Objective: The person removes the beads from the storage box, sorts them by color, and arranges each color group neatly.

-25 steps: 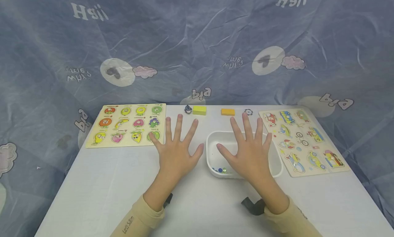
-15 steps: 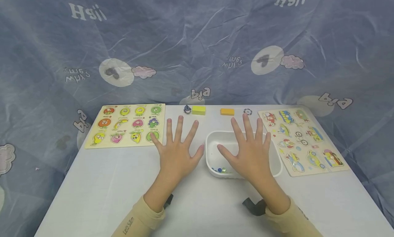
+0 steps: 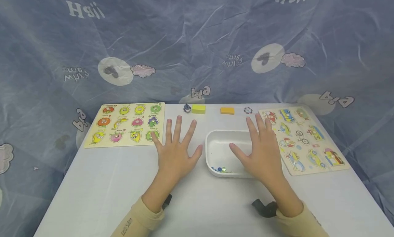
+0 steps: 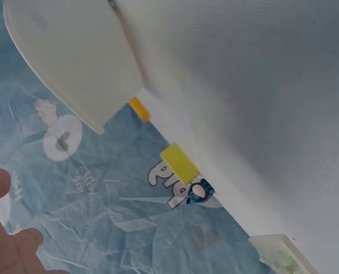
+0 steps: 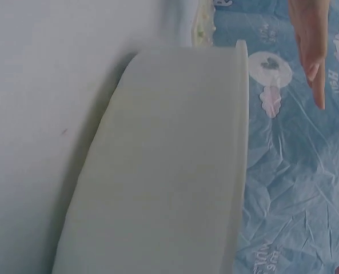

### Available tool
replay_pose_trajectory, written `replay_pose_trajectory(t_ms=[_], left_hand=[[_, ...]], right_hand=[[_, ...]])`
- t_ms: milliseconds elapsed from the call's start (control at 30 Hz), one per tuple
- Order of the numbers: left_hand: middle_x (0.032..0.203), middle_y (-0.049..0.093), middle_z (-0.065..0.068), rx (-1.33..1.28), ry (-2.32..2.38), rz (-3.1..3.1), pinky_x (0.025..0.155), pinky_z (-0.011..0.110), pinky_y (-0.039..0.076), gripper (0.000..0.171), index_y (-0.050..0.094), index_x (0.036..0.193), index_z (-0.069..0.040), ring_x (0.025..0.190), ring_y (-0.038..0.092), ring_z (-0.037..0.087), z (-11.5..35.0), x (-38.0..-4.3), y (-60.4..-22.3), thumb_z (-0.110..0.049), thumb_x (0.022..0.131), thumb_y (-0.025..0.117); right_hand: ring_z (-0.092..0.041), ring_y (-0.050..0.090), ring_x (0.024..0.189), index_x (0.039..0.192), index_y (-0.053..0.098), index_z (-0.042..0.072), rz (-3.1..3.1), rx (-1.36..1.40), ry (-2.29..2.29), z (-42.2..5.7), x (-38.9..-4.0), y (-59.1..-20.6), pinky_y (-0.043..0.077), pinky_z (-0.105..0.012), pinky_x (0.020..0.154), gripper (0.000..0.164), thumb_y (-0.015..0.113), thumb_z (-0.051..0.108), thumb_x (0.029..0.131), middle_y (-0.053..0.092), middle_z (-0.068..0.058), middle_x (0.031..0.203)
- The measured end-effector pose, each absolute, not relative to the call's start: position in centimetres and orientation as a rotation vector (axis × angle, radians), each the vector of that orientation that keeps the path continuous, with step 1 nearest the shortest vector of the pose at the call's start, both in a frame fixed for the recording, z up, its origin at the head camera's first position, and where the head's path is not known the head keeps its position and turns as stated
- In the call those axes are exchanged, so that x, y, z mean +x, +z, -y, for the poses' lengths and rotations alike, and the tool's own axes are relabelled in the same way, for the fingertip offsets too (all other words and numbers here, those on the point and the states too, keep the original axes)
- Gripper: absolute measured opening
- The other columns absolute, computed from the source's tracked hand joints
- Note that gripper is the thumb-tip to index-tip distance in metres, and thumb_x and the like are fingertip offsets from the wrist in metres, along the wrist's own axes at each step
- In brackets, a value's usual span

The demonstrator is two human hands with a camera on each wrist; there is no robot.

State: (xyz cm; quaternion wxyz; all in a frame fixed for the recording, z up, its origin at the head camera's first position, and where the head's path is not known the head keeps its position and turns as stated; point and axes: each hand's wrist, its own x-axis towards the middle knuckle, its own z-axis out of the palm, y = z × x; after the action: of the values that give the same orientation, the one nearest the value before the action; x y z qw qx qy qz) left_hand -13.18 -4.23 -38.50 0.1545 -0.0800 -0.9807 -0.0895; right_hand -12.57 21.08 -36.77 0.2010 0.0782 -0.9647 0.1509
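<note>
Left hand (image 3: 174, 158) and right hand (image 3: 266, 158) spread, fingers straight, nothing gripped.
White tray (image 3: 215, 151) on table (image 3: 101, 192), its right part behind right hand in head view; small marbles (image 3: 220, 169) in its near-left corner. Left hand between tray and fruit puzzle board (image 3: 125, 137), slightly overlapping the latter. Reads as a ready pose; any marble pick calls for lowering a hand, then a fine thumb-and-finger pinch.

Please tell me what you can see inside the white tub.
A few small balls, blue and pale green, lie in the tub at its near left corner. The right hand blocks most of the tub's right part, so anything there cannot be seen.
</note>
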Motion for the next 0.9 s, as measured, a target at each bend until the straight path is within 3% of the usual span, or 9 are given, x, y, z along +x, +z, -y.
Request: replay_pose_trajectory(t_ms=[300,700,900], left_hand=[[0.161,0.003,0.001,-0.249,-0.275,2.803,0.106,0.073,-0.002,0.071,0.003,0.148,-0.045,0.148,-0.008,0.027,4.2,-13.5,-39.2,-0.065,0.088,0.035],[0.16,0.009,0.006,-0.351,-0.444,2.847,0.117,0.054,0.011,0.067,0.015,0.15,-0.036,0.148,0.001,0.03,3.8,-13.7,-39.7,-0.056,0.091,0.041],[0.16,0.012,0.004,-0.419,-0.494,2.87,0.118,0.05,0.015,0.065,0.02,0.15,-0.033,0.148,0.005,0.027,3.6,-13.9,-39.9,-0.052,0.092,0.041]], right_hand=[[-0.03,0.002,0.148,0.152,0.016,0.023,2.745,0.166,0.528,-24.4,-12.3,-38.1,0.014,-0.065,0.111,0.089,0.058,0.06,0.083,0.007,-0.003,0.16],[-0.038,0.007,0.146,0.152,0.013,0.013,2.891,0.122,0.626,-28.7,-11.5,-40.9,0.015,-0.066,0.109,0.094,0.058,0.059,0.083,0.004,-0.011,0.16],[-0.039,0.005,0.146,0.152,0.0,0.014,2.985,0.128,0.672,-29.7,-11.2,-41.8,0.016,-0.067,0.108,0.107,0.062,0.061,0.08,-0.003,-0.01,0.16]])
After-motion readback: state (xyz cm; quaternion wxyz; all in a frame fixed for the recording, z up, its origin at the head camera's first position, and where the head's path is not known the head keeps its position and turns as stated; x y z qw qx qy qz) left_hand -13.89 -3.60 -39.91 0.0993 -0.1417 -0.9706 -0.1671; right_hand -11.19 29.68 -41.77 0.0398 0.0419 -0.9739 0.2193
